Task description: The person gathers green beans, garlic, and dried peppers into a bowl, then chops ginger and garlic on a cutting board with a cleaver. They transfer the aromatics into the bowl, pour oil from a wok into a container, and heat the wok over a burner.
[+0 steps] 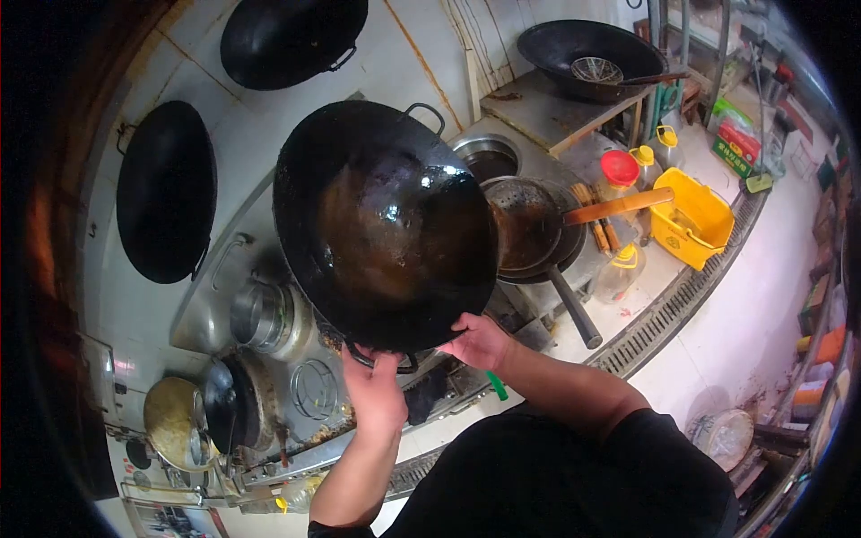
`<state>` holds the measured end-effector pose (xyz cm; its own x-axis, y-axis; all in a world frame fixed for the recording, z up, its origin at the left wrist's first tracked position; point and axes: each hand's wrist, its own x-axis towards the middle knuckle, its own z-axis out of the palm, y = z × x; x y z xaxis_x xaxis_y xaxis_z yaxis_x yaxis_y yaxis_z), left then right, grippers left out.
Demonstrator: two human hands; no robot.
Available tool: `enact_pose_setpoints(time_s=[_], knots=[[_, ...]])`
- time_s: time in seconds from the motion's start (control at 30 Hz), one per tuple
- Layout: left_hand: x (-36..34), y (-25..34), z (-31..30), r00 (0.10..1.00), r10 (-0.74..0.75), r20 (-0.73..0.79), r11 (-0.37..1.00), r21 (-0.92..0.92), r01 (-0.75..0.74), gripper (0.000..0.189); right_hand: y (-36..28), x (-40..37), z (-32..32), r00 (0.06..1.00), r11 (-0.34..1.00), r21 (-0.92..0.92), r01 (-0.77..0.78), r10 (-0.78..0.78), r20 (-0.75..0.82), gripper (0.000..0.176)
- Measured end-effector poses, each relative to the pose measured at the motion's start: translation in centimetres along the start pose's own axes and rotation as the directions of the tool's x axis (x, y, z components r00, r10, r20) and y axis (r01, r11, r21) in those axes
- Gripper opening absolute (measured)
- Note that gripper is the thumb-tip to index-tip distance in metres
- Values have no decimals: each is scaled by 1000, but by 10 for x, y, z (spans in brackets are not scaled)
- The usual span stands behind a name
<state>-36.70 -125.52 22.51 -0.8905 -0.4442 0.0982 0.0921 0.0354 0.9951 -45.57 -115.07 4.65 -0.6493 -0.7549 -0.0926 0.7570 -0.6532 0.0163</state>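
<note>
The person is holding the big black wok (386,224) tilted steeply above the stove (211,314), probably for seeing inside. The left hand (375,394) is closing its fingers around the loop handle (408,366), and the right hand (480,342) is curling over the rim beside it, sharing the weight.

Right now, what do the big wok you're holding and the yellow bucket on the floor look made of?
The wok: dark metal, probably seasoned iron or carbon steel; blackened, brown patches, glossy highlights. The left hand grips its loop handle, the right hand its rim. The yellow bucket: likely moulded plastic; even bright colour, dull sheen.
</note>
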Motion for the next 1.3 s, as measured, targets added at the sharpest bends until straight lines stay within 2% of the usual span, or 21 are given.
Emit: enact_pose_setpoints(time_s=[0.1,0.23,0.3,0.43,0.5,0.73,0.8,1.1,1.2,1.3], knots=[[1,4,3,995,54,78,993,104,-62,43,0,2,5,998,1000,30,3,-4,62,40],[0,8,9,991,86,108,987,126,-99,46,-1,9,9,999,1000,27,-12,11,41,41],[-2,12,14,987,112,118,971,197,-134,49,-2,9,12,998,999,36,-15,13,56,42],[-6,19,21,982,125,139,971,188,-150,53,-4,15,7,998,999,41,-13,10,64,44],[-7,15,17,981,114,160,948,276,-155,55,-6,15,9,996,999,29,-19,17,83,46],[-13,15,22,972,142,190,950,251,-188,54,-5,16,8,997,1000,10,-18,17,70,48],[-14,14,21,981,83,178,942,307,-135,68,-6,17,6,999,1000,-8,-21,21,43,48],[-18,15,23,974,88,207,931,332,-155,70,-7,14,7,994,999,-14,-42,43,101,49],[-20,17,23,972,81,221,919,361,-159,71,-6,15,5,996,998,-34,-48,51,78,48],[-21,18,26,972,80,223,941,306,-147,72,-6,15,-1,995,998,-41,-42,45,90,48]])
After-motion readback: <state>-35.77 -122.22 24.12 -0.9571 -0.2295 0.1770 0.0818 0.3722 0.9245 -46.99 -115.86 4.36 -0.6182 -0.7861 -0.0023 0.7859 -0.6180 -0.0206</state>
